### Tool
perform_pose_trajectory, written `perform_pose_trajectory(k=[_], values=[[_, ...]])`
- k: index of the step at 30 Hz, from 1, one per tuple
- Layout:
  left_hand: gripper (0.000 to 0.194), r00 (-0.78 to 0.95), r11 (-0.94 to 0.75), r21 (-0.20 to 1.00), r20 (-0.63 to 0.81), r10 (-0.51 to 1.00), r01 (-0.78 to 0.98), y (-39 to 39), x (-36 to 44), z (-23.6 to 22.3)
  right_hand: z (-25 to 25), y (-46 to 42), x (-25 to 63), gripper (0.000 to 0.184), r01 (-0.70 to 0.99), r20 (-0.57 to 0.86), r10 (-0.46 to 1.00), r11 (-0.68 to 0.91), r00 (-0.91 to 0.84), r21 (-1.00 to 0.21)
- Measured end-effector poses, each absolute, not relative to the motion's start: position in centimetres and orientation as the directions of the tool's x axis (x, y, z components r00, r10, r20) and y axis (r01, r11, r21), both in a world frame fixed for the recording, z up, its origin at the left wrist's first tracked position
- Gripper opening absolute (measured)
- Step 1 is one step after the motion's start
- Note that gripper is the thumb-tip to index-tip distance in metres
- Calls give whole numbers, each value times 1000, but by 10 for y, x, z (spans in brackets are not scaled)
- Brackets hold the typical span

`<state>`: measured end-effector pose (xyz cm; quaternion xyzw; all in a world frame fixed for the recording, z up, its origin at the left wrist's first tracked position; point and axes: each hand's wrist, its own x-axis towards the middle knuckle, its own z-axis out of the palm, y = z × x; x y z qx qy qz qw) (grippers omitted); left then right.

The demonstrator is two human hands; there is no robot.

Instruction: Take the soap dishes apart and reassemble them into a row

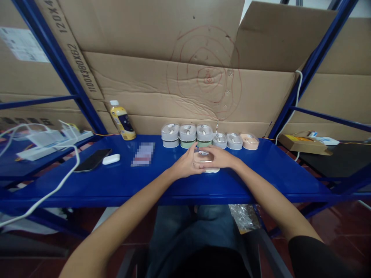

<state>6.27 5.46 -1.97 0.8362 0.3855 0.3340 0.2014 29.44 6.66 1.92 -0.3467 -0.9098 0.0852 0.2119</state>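
A box (203,153) with a clear lid is held between the two hands, in front of the third stack in the row and nearer the front edge of the blue table (162,185). Its left side is clasped by the left hand (184,164), with the thumb raised toward the far edge and the fingers curled along the near side. Its right side is covered by the right hand (222,156), with the fingers spread over the far edge. Both hands are opened only as wide as the box; how firmly it is gripped cannot be told. A pale rim is seen beneath the right hand, but whether it is rested on the table cannot be made out.

Behind the hands, a row is formed by three stacks (170,135) on the left and three single boxes (234,141) on the right, the last of these peach-coloured. To the left, a blurred-out packet (143,154), a white case (111,159) and a dark phone (93,160) are laid flat. A yellow bottle (123,120) is stood upright near the cardboard (139,81), on which red rings are drawn
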Motion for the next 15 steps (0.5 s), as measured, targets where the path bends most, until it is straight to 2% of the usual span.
perform_pose_trajectory(k=[5, 8, 12, 15], values=[[132, 502, -622, 579, 378, 778, 527, 50, 65, -16, 24, 58, 290, 91, 680, 254, 729, 685, -636, -263], [129, 512, -611, 577, 350, 785, 543, 53, 63, -17, 23, 59, 292, 93, 656, 243, 712, 701, -658, -279], [124, 524, -627, 563, 359, 773, 539, 60, 58, -21, 20, 68, 304, 115, 587, 202, 661, 741, -722, -327], [120, 523, -639, 549, 376, 765, 539, 61, 54, -20, 18, 74, 312, 119, 586, 196, 670, 729, -716, -354]])
